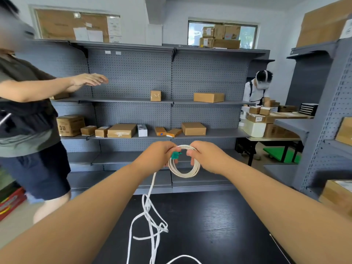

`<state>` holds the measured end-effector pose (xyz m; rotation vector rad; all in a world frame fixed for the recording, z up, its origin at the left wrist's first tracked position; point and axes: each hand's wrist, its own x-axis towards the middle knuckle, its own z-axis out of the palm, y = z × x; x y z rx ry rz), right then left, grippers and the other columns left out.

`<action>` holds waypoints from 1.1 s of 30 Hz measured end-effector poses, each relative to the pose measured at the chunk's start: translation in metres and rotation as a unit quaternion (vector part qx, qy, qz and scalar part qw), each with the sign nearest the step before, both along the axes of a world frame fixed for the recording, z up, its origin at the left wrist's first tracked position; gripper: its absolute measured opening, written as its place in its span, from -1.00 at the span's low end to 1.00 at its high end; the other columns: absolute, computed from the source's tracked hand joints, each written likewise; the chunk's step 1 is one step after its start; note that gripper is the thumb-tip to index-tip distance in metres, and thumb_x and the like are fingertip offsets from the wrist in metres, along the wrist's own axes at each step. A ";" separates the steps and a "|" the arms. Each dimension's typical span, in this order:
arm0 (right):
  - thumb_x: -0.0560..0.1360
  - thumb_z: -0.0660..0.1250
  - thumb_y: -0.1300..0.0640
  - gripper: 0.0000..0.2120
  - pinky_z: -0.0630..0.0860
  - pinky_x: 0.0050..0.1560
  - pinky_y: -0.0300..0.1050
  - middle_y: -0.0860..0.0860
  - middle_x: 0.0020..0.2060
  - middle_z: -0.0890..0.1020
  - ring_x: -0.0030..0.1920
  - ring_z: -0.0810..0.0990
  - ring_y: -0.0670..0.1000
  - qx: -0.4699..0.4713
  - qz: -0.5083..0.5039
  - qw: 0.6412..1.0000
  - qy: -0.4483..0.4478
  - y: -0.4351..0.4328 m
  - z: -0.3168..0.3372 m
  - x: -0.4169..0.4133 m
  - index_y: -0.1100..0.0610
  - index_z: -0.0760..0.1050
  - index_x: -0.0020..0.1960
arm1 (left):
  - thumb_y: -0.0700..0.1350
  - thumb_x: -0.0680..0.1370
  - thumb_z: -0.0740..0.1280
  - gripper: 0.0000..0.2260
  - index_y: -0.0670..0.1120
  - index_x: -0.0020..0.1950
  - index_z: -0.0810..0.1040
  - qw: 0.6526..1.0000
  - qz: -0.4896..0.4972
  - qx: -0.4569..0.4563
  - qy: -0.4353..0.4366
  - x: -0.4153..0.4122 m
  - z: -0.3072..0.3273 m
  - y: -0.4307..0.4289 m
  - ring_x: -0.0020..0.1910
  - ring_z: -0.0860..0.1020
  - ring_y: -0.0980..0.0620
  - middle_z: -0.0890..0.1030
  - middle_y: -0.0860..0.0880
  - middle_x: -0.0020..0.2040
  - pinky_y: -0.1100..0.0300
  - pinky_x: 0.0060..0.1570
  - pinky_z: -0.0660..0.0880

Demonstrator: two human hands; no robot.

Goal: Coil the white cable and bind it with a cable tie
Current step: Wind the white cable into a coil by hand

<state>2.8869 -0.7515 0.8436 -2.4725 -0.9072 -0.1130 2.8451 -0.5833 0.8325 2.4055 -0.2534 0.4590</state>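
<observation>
Mid-frame above the dark bench (219, 216), left grip (159, 155) and right grip (207, 157) both clamp the top of the coiled white cable (183, 173), green cable tie (176, 154) between them, loose tail (150, 212) hanging to the bench at lower centre.

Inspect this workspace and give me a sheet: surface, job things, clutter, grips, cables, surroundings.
Surface: black table, wood-grained.
Job things: coil held above the table; green tie at its top.
Clutter: thin white strip near the table's right edge, unclear what.
Grips: left hand pinches the tie; right hand grips the coil.
Cables: loose cable hangs from the coil, tangled on the table.
Surroundings: grey shelves with boxes; person at left, person at right.
</observation>
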 end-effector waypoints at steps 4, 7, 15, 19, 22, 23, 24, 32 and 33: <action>0.58 0.14 0.11 -0.79 0.31 -0.31 -0.17 -0.10 -0.31 0.58 -0.40 0.42 -0.18 0.059 -0.005 0.998 -0.022 -0.003 0.009 0.001 0.13 0.48 -0.16 | -0.01 0.61 0.13 -0.71 -0.12 -0.09 0.56 0.980 -0.034 -0.193 0.022 -0.006 -0.007 0.003 -0.46 0.54 0.26 0.61 0.01 -0.31 0.45 -0.38 0.47; 0.57 0.15 0.13 -0.75 0.29 -0.40 -0.30 -0.12 -0.41 0.52 -0.48 0.41 -0.20 0.111 -0.025 0.993 -0.029 -0.007 0.016 0.002 0.13 0.47 -0.24 | 0.01 0.62 0.08 -0.67 -0.08 -0.18 0.53 0.971 -0.052 -0.229 0.041 -0.010 -0.018 0.008 -0.41 0.55 0.13 0.60 0.02 -0.34 0.36 -0.30 0.51; 0.58 0.14 0.10 -0.78 0.29 -0.35 -0.20 -0.08 -0.31 0.60 -0.43 0.40 -0.17 0.101 -0.019 0.993 -0.066 -0.016 0.036 0.000 0.10 0.50 -0.16 | 0.09 0.60 0.05 -0.62 -0.09 -0.12 0.56 0.967 -0.048 -0.200 0.150 -0.017 -0.064 0.019 -0.28 0.61 0.13 0.65 -0.03 -0.25 0.38 -0.17 0.50; 0.58 0.14 0.09 -0.77 0.28 -0.36 -0.22 -0.13 -0.37 0.56 -0.43 0.41 -0.18 0.097 -0.023 0.992 -0.074 -0.013 0.038 -0.005 0.01 0.44 -0.23 | 0.11 0.61 0.05 -0.62 -0.05 -0.08 0.58 0.976 -0.035 -0.136 0.165 -0.026 -0.089 0.033 -0.14 0.61 0.18 0.67 0.00 -0.14 0.34 0.02 0.46; 0.58 0.14 0.09 -0.78 0.28 -0.33 -0.19 -0.12 -0.34 0.57 -0.41 0.41 -0.17 0.094 -0.028 0.992 -0.080 -0.011 0.038 -0.012 0.04 0.46 -0.20 | 0.15 0.60 0.03 -0.64 0.06 -0.11 0.56 0.981 -0.019 -0.094 0.166 -0.033 -0.100 0.043 -0.04 0.58 0.13 0.66 0.07 -0.11 0.19 0.14 0.42; 0.58 0.13 0.09 -0.78 0.28 -0.33 -0.20 -0.11 -0.34 0.57 -0.40 0.41 -0.18 0.096 -0.031 0.992 -0.082 -0.011 0.037 -0.014 0.05 0.46 -0.20 | 0.17 0.59 0.01 -0.64 0.08 -0.10 0.55 0.982 -0.013 -0.083 0.171 -0.036 -0.102 0.047 -0.03 0.57 0.16 0.65 0.10 -0.09 0.20 0.12 0.41; 0.58 0.13 0.10 -0.77 0.28 -0.33 -0.21 -0.10 -0.33 0.57 -0.39 0.41 -0.18 0.101 -0.036 0.991 -0.085 -0.011 0.038 -0.016 0.06 0.47 -0.19 | 0.20 0.58 0.00 -0.63 0.10 -0.08 0.55 0.982 -0.008 -0.067 0.177 -0.040 -0.104 0.051 -0.03 0.55 0.18 0.64 0.12 -0.08 0.22 0.09 0.39; 0.58 0.14 0.10 -0.81 0.36 -0.34 -0.18 -0.01 -0.29 0.63 -0.51 0.43 -0.20 0.248 -0.075 0.962 -0.080 -0.022 0.048 -0.036 0.05 0.49 -0.13 | 0.45 0.36 -0.17 -0.33 0.10 -0.06 0.59 0.949 0.088 -0.051 0.299 -0.075 -0.128 0.106 -0.08 0.57 0.13 0.63 0.10 -0.09 0.19 0.04 0.35; 0.58 0.14 0.10 -0.81 0.34 -0.39 -0.23 -0.03 -0.31 0.62 -0.54 0.42 -0.22 0.258 -0.075 0.960 -0.075 -0.022 0.049 -0.039 0.04 0.49 -0.13 | 0.47 0.30 -0.19 -0.26 0.06 -0.07 0.60 0.944 0.107 -0.040 0.310 -0.077 -0.127 0.112 -0.08 0.56 0.11 0.64 0.07 -0.10 0.18 0.05 0.34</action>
